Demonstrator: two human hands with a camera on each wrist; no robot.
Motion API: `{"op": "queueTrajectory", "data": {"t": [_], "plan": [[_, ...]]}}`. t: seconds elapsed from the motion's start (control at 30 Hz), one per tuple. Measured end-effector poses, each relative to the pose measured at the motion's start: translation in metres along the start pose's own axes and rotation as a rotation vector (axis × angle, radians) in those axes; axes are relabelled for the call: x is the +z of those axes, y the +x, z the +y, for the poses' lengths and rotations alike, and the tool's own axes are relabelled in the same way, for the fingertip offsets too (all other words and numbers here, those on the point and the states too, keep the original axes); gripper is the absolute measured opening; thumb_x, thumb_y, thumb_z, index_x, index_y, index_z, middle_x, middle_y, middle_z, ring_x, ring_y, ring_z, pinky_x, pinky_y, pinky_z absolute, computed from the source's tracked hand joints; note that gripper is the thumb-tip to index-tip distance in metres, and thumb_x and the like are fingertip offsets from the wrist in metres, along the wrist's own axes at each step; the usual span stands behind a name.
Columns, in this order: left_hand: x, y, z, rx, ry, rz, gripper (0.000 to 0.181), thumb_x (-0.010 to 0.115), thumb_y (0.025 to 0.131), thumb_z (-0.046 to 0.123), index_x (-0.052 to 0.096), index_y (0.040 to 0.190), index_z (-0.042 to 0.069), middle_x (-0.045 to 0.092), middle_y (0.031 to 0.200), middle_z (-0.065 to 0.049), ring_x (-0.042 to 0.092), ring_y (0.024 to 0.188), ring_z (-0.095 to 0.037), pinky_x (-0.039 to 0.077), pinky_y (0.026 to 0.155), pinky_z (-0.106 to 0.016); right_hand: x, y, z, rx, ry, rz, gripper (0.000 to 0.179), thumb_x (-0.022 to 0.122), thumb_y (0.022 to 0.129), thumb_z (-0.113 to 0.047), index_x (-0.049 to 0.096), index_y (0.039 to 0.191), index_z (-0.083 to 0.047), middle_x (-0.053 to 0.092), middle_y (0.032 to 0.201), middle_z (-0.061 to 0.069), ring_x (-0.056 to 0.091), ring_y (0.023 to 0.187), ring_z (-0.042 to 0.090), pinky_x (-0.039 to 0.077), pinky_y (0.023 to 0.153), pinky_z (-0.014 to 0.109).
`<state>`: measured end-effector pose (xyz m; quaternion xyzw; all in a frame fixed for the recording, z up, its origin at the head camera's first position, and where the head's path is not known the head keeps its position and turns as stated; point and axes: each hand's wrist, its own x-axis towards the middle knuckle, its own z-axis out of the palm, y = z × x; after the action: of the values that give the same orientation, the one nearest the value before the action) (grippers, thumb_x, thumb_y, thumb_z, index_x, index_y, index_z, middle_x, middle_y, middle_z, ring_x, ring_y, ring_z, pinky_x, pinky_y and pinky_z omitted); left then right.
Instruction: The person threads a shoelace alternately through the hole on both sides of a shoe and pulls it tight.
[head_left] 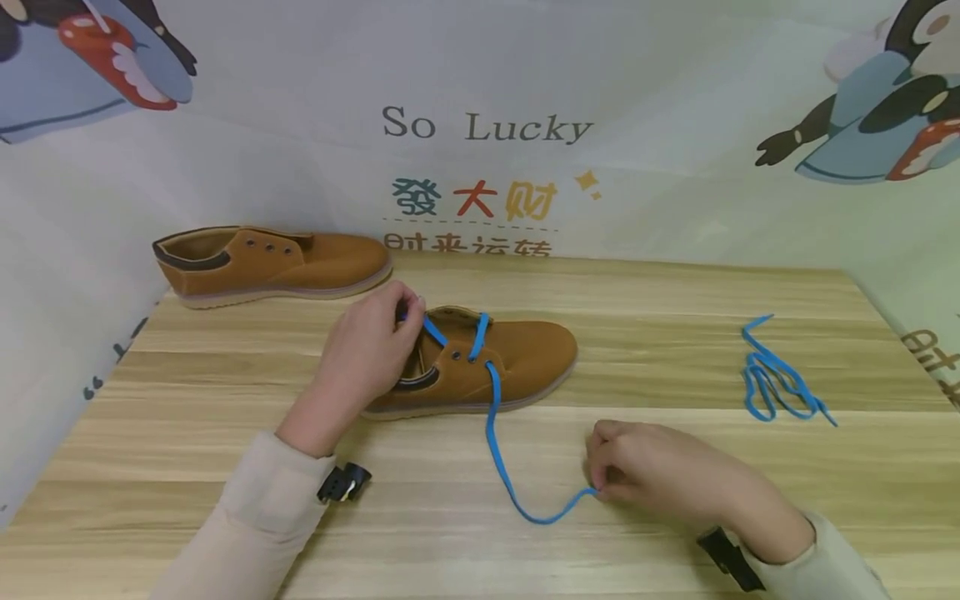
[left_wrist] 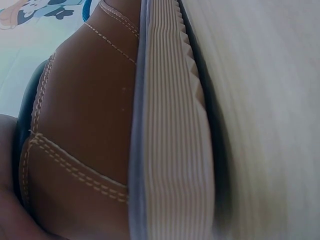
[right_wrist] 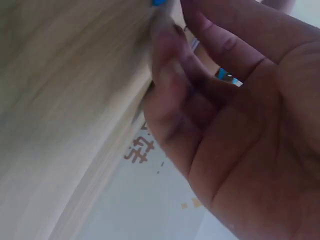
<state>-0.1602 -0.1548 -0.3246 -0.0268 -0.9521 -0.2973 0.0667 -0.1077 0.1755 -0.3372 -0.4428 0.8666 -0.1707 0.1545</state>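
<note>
A brown shoe (head_left: 536,354) lies on the wooden table with its toe to the right. A blue shoelace (head_left: 494,417) runs through its front eyelets. At the shoe's opening my left hand (head_left: 367,346) pinches one part of the lace between thumb and fingers. Down to the right, my right hand (head_left: 652,462) pinches the other end, and the lace hangs in a loose curve between it and the shoe. In the left wrist view the shoe's heel side (left_wrist: 85,165) and ribbed sole (left_wrist: 175,125) fill the picture. The right wrist view shows curled fingers (right_wrist: 170,90).
Behind on the left stands a second brown shoe (head_left: 345,262) without a lace. A bundled blue shoelace (head_left: 780,379) lies on the table (head_left: 675,325) at the right. A printed white backdrop (head_left: 660,167) rises along the table's far edge.
</note>
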Motion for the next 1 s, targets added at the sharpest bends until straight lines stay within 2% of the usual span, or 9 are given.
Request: {"op": "queueTrajectory", "data": {"t": [0.1,0.23,0.37,0.43,0.57,0.67,0.73,0.83,1.0], "plan": [[0.001,0.001,0.001,0.003,-0.002,0.001,0.029,0.045,0.107,0.03,0.065,0.111,0.009,0.066,0.093,-0.009,0.054,0.07,-0.023,0.041,0.061,-0.032,-0.001,-0.009,-0.002,-0.017,0.147,-0.053,0.015,0.068,0.096,-0.018,0.065,0.083,-0.024,0.057,0.078,-0.02,0.05,0.07,-0.009,0.048,0.063,0.016],[0.002,0.001,0.002,0.006,-0.003,0.001,0.029,0.045,0.107,0.03,0.065,0.11,0.01,0.066,0.093,-0.008,0.054,0.07,-0.022,0.041,0.061,-0.032,-0.004,-0.018,-0.003,-0.104,0.385,-0.122,0.007,0.067,0.096,-0.014,0.065,0.095,-0.02,0.065,0.073,-0.013,0.048,0.065,-0.014,0.048,0.056,0.015],[0.002,0.001,0.003,0.001,-0.009,0.003,0.028,0.046,0.106,0.029,0.065,0.11,0.01,0.065,0.091,-0.008,0.053,0.069,-0.022,0.04,0.059,-0.032,-0.005,-0.018,-0.003,-0.227,0.584,-0.16,0.025,0.065,0.089,0.006,0.068,0.106,-0.011,0.068,0.073,0.003,0.05,0.069,-0.012,0.049,0.056,0.014],[0.002,0.001,0.003,0.001,-0.011,0.008,0.027,0.046,0.106,0.029,0.065,0.109,0.01,0.065,0.092,-0.008,0.053,0.069,-0.022,0.04,0.059,-0.032,-0.004,-0.016,-0.002,-0.27,0.673,-0.161,0.031,0.062,0.084,0.014,0.072,0.103,-0.008,0.067,0.074,0.01,0.051,0.07,-0.009,0.048,0.057,0.013],[0.002,0.001,0.002,-0.001,-0.01,0.019,0.027,0.047,0.106,0.029,0.066,0.108,0.01,0.066,0.092,-0.008,0.054,0.07,-0.023,0.04,0.06,-0.032,0.0,-0.01,0.001,-0.373,0.869,-0.16,0.029,0.056,0.081,0.022,0.073,0.094,0.003,0.064,0.079,0.021,0.055,0.06,0.015,0.051,0.058,0.016],[0.002,0.001,0.001,-0.005,-0.008,0.031,0.027,0.047,0.106,0.029,0.066,0.108,0.01,0.066,0.093,-0.008,0.055,0.071,-0.023,0.04,0.06,-0.032,0.004,-0.004,0.004,-0.476,0.981,-0.161,0.026,0.051,0.082,0.024,0.067,0.097,0.011,0.06,0.08,0.026,0.055,0.061,0.032,0.052,0.054,0.021],[0.002,0.0,0.001,-0.008,-0.009,0.039,0.027,0.047,0.105,0.029,0.066,0.107,0.01,0.066,0.092,-0.009,0.055,0.071,-0.023,0.04,0.06,-0.032,0.005,0.001,0.006,-0.534,1.026,-0.17,0.028,0.048,0.081,0.025,0.065,0.102,0.016,0.058,0.081,0.028,0.056,0.064,0.033,0.052,0.053,0.024],[0.001,0.0,0.0,-0.013,-0.009,0.052,0.027,0.047,0.105,0.029,0.067,0.105,0.01,0.067,0.092,-0.009,0.055,0.07,-0.023,0.04,0.058,-0.032,0.002,0.006,0.006,-0.571,0.969,-0.142,0.034,0.05,0.082,0.024,0.065,0.111,0.015,0.062,0.087,0.027,0.058,0.072,0.029,0.054,0.06,0.025],[0.001,0.0,0.0,-0.031,-0.001,0.073,0.027,0.048,0.104,0.029,0.067,0.102,0.011,0.066,0.088,-0.009,0.054,0.068,-0.023,0.039,0.056,-0.031,-0.013,0.014,-0.004,-0.422,0.799,0.005,0.024,0.065,0.09,0.012,0.073,0.111,0.003,0.071,0.091,0.017,0.063,0.079,0.014,0.057,0.069,0.026]]}}
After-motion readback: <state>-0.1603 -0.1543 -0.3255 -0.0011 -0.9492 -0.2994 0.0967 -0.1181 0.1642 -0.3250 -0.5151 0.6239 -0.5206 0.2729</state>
